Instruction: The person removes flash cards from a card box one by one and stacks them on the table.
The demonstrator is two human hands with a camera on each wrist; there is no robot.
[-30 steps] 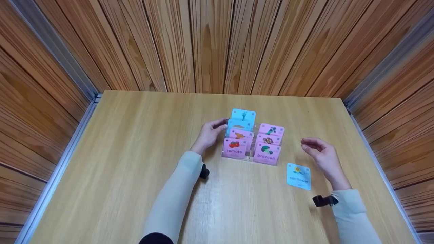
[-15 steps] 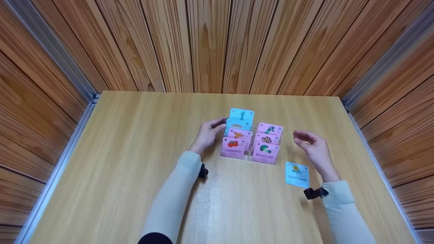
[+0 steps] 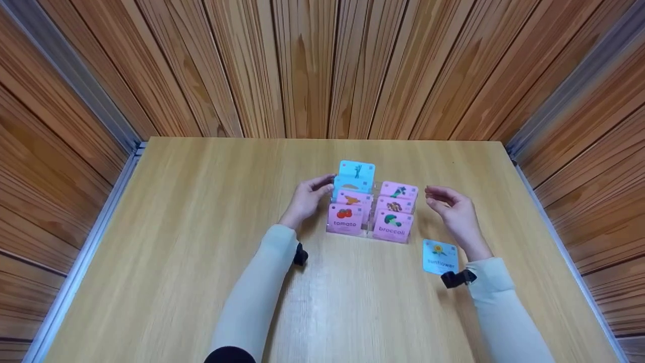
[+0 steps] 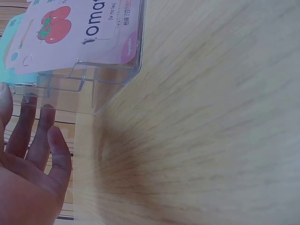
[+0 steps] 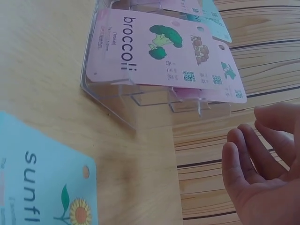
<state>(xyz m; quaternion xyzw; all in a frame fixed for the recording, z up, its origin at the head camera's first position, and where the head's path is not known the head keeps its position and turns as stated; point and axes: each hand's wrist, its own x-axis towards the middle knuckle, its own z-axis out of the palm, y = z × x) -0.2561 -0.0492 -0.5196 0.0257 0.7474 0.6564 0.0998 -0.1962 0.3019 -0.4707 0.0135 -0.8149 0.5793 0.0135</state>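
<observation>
A clear plastic tiered card stand [image 3: 369, 233] holds two columns of picture cards on the table. Its left column has the pink tomato card [image 3: 345, 220] in front, another pink card behind it and two blue cards [image 3: 357, 169] at the back. Pink cards fill the right column, the broccoli card [image 3: 393, 228] foremost. My left hand [image 3: 303, 201] is at the stand's left side, fingers extended along the clear side wall [image 4: 61, 104]. To the right of the stand, my right hand [image 3: 457, 214] hovers with loosely bent fingers and holds nothing. A blue sunflower card [image 3: 439, 253] lies flat below it.
The wooden table [image 3: 211, 201] ends at a plank wall [image 3: 307, 70] behind, with more plank walls at both sides. A black wrist camera [image 3: 456, 279] on the right sleeve overlaps the sunflower card's lower edge in the head view.
My right hand has moved left and away from me, closer to the stand's right side. The left hand stays at the stand's left side. The cards keep their places.
</observation>
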